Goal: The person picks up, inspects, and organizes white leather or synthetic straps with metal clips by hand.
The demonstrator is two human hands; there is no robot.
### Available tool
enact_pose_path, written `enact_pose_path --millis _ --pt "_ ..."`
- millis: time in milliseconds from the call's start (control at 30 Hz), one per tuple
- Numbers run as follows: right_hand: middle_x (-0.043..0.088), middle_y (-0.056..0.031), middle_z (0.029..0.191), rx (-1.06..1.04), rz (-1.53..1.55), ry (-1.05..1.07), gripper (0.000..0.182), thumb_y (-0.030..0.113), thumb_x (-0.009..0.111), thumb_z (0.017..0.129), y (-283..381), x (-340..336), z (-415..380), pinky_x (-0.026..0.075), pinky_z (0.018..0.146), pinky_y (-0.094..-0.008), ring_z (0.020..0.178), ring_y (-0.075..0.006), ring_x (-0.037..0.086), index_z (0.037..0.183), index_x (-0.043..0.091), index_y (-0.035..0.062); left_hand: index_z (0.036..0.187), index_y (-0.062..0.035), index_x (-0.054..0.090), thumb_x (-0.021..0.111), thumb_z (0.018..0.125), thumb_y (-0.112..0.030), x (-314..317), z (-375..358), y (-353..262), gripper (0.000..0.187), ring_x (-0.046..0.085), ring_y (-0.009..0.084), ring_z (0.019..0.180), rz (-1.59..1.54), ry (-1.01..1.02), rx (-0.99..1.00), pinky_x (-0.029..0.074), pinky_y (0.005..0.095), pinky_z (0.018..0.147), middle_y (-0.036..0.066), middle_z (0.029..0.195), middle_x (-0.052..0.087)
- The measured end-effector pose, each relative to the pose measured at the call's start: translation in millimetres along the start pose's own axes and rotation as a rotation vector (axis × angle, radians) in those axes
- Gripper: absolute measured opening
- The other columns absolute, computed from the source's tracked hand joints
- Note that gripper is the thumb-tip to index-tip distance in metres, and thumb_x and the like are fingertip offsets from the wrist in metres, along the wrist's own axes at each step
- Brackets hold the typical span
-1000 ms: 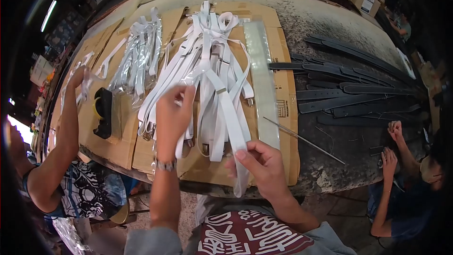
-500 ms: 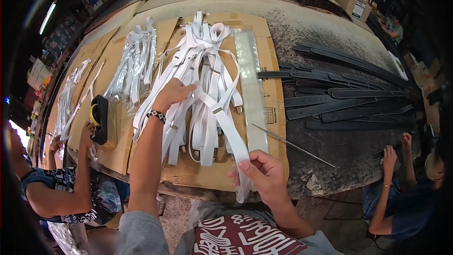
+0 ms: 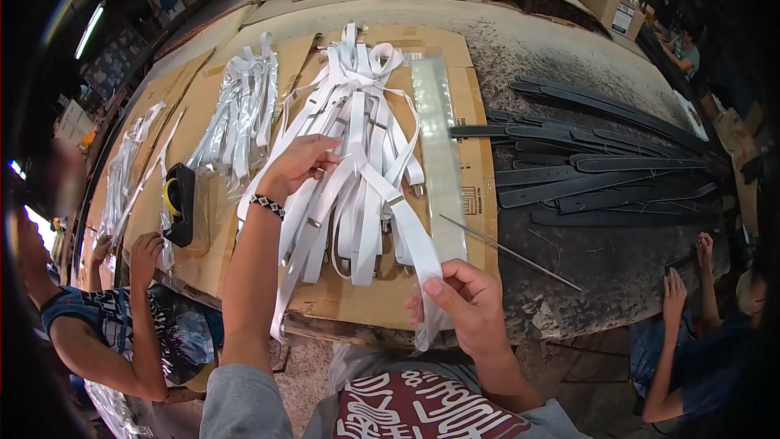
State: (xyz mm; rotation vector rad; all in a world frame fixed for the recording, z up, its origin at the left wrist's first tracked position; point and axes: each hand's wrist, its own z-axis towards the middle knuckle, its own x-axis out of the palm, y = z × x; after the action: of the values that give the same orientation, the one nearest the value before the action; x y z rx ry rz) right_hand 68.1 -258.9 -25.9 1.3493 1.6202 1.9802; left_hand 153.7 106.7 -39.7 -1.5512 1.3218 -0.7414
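Note:
A pile of white elastic straps (image 3: 355, 114) with metal clips lies on cardboard in front of me, tied together near its top. My right hand (image 3: 459, 297) pinches the lower end of one wide white strap (image 3: 414, 236) at the table's front edge, thumb on top. That strap runs up to a Y-shaped joint in the middle of the pile. My left hand (image 3: 302, 164) hovers over the left side of the pile with its fingers apart and slightly curled, holding nothing. Right of the pile lies a stack of clear plastic sleeves (image 3: 439, 130).
Black belts (image 3: 601, 162) and a thin metal rod (image 3: 520, 256) lie to the right. On the left are a black tape dispenser (image 3: 180, 205) and bagged white straps (image 3: 248, 106). Co-workers' hands (image 3: 146, 256) are at the left edge, others (image 3: 674, 297) at the right.
My left hand has let go of the strap joint, its fingers now spread. A strap now hangs over the front edge at the left. The view has shifted slightly.

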Motion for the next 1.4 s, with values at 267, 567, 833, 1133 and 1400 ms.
enact_pose_path --millis 267,567,833,1133,1400 --pt "0.073 -0.0171 0.09 0.037 -0.001 0.037 0.018 0.012 0.062 0.101 -2 1 -6 0.059 0.068 -0.0334 0.071 -0.0174 0.069 0.105 0.063 -0.0053 0.119 0.0001 0.066 0.072 0.093 -0.016 -18 12 18 0.031 0.059 0.0084 0.075 -0.145 0.053 0.033 0.046 0.021 0.067 0.002 0.094 0.068" --pt "0.073 -0.0122 0.096 0.164 -0.069 0.094 0.022 0.015 0.062 0.103 -2 -2 -11 0.055 0.075 -0.0279 0.08 -0.0132 0.069 0.112 0.064 -0.0049 0.108 -0.006 0.068 0.067 0.095 -0.009 -37 -67 -71 0.014 0.063 0.0066 0.086 -0.248 -0.067 0.583 0.045 0.0215 0.077 0.0 0.097 0.071" --pt "0.073 -0.0112 0.102 0.108 -0.179 0.179 0.022 0.011 0.065 0.1 -5 17 2 0.054 0.082 -0.0291 0.09 -0.0134 0.069 0.115 0.063 -0.0042 0.122 0.0055 0.062 0.06 0.099 -0.008 -42 -172 -166 0.027 0.067 0.0068 0.089 -0.109 -0.105 0.917 0.052 0.0209 0.084 0.007 0.106 0.072" --pt "0.07 -0.0053 0.1 -0.121 -0.247 0.229 0.017 0.01 0.068 0.098 21 51 21 0.05 0.086 -0.0283 0.096 -0.0099 0.065 0.11 0.066 -0.0022 0.126 0.0055 0.064 0.063 0.098 -0.012 -47 -211 -206 0.034 0.069 0.0079 0.093 0.121 -0.098 0.995 0.053 0.0225 0.088 0.007 0.107 0.074" --pt "0.07 -0.0057 0.098 -0.131 -0.231 0.328 0.018 0.01 0.069 0.097 31 77 38 0.051 0.085 -0.0273 0.093 -0.009 0.064 0.108 0.065 -0.0037 0.131 0.0039 0.062 0.062 0.098 -0.012 -68 -227 -221 0.037 0.07 0.0127 0.102 0.303 -0.194 0.996 0.055 0.0261 0.094 0.012 0.114 0.073"
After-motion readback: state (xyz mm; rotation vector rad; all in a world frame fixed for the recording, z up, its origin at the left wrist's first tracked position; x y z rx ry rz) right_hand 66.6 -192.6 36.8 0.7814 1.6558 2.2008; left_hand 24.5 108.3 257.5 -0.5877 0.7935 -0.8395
